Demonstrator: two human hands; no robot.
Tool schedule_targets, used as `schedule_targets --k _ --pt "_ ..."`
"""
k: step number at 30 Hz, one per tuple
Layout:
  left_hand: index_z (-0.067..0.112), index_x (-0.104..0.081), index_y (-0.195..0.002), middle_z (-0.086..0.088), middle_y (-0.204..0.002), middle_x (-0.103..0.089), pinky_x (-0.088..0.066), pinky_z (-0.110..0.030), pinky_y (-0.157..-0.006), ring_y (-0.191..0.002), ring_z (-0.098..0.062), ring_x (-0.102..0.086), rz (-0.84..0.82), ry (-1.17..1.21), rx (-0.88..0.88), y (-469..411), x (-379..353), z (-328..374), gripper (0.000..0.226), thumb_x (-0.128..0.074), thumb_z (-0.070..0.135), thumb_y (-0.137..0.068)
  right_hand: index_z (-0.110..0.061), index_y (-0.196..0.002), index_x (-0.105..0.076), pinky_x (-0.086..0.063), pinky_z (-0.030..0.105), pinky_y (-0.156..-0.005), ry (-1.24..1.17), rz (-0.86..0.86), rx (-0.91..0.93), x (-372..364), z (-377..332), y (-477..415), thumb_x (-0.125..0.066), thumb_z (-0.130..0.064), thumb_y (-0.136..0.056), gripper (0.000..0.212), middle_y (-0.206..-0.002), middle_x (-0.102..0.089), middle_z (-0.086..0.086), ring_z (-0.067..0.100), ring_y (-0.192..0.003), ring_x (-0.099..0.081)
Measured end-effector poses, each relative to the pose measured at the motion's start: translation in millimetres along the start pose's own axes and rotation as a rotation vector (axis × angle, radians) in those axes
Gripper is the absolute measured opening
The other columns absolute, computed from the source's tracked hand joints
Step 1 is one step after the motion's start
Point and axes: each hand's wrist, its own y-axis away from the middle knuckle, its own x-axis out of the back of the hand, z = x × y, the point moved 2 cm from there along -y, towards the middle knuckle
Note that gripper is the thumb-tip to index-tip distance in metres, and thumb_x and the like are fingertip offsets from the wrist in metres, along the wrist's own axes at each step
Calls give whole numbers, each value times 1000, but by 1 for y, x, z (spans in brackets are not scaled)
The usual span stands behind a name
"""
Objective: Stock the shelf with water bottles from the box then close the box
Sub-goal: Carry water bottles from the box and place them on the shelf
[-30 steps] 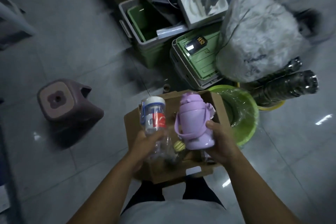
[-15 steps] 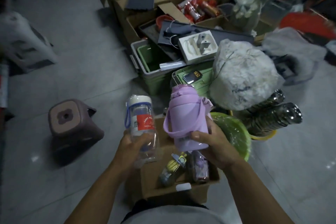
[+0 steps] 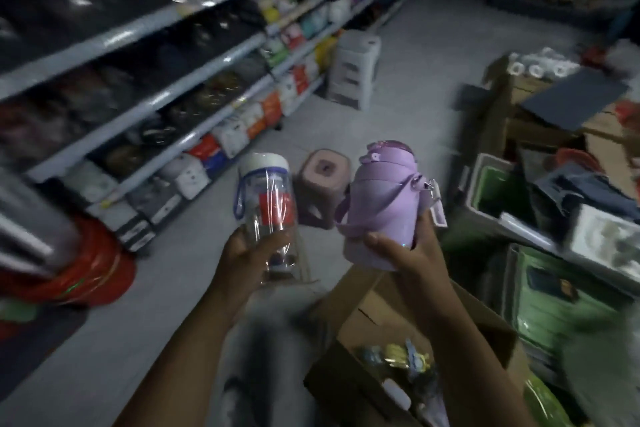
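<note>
Now the view has swung up and leftward off the box, so the long shelf [image 3: 166, 94] of packed goods fills the left side, where half a second ago only floor and clutter showed; the picture is smeared with motion. Left of centre, the left hand [image 3: 249, 253] grips the lower body of the clear bottle [image 3: 268, 208], fingers curled round it, white cap upward; between the two bottles, on the floor beyond, stands the pink stool [image 3: 322, 184]. Further right, the right hand [image 3: 412, 253] wraps the base of the purple bottle [image 3: 377, 211], thumb across its front, the bottle nearly upright. Both bottles are in the air, above the open cardboard box [image 3: 408, 319], which now lies at lower right with more bottles [image 3: 405, 357] inside.
</note>
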Motion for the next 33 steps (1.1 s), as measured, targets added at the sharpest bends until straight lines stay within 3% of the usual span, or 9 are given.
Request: schedule_targets --k 4,8,11,13,17,21,24,27,33 --pt "13 -72 -119 -16 -104 -78 -62 -41 -65 -89 -36 -76 231 87 -127 50 107 41 36 -81 21 -84 -28 -145 -43 -55 61 -94 78 -170 83 -106 -8 -5 -89 -37 -66 91 -133 -62 6 32 -121 -62" --pt "23 -75 -109 -11 -98 -79 -57 -34 -60 -83 -31 -76 434 151 -258 114 228 63 25 -80 22 -85 -24 -138 -49 -56 59 -91 128 -301 149 -237 -7 13 -91 -40 -60 90 -127 -67 4 28 -115 -66" --pt "27 -75 -113 -5 -104 -79 -60 -41 -76 -94 -27 -76 554 155 -313 162 326 68 42 -88 33 -74 -26 -128 -56 -60 50 -86 122 -410 178 -344 8 44 -87 -33 -58 77 -117 -73 1 22 -107 -71" --pt "26 -73 -118 -4 -106 -79 -59 -43 -82 -97 -27 -76 617 151 -337 192 392 70 48 -88 35 -73 -32 -130 -55 -58 47 -90 107 -440 184 -414 23 70 -90 -34 -56 82 -123 -70 -4 19 -112 -68" --pt "14 -73 -116 -8 -100 -80 -60 -39 -79 -91 -26 -77 746 125 -393 244 505 86 33 -80 16 -84 -29 -140 -50 -52 54 -102 90 -565 207 -548 46 116 -92 -34 -62 89 -134 -65 -4 21 -123 -63" --pt "18 -73 -109 -4 -95 -80 -62 -37 -78 -87 -22 -77 840 98 -424 278 594 120 26 -80 13 -85 -39 -126 -53 -58 24 -83 84 -666 189 -667 44 148 -96 -15 -63 80 -115 -69 -24 1 -105 -67" --pt "22 -69 -117 2 -98 -80 -60 -28 -68 -89 -17 -77 874 73 -437 292 650 138 42 -83 28 -77 -34 -130 -53 -61 37 -83 69 -753 182 -738 49 161 -96 -19 -58 85 -119 -71 -10 16 -108 -70" --pt "21 -69 -113 2 -91 -79 -54 -22 -54 -74 -14 -76 925 112 -458 295 701 149 38 -82 22 -78 -35 -129 -52 -60 31 -81 36 -797 189 -802 57 163 -96 -14 -57 87 -115 -72 -12 13 -104 -71" --pt "22 -67 -121 1 -102 -80 -57 -19 -68 -93 -15 -76 987 117 -524 274 799 177 58 -89 25 -68 -34 -121 -52 -59 25 -69 12 -912 200 -933 66 138 -92 3 -62 80 -107 -73 -13 6 -90 -73"
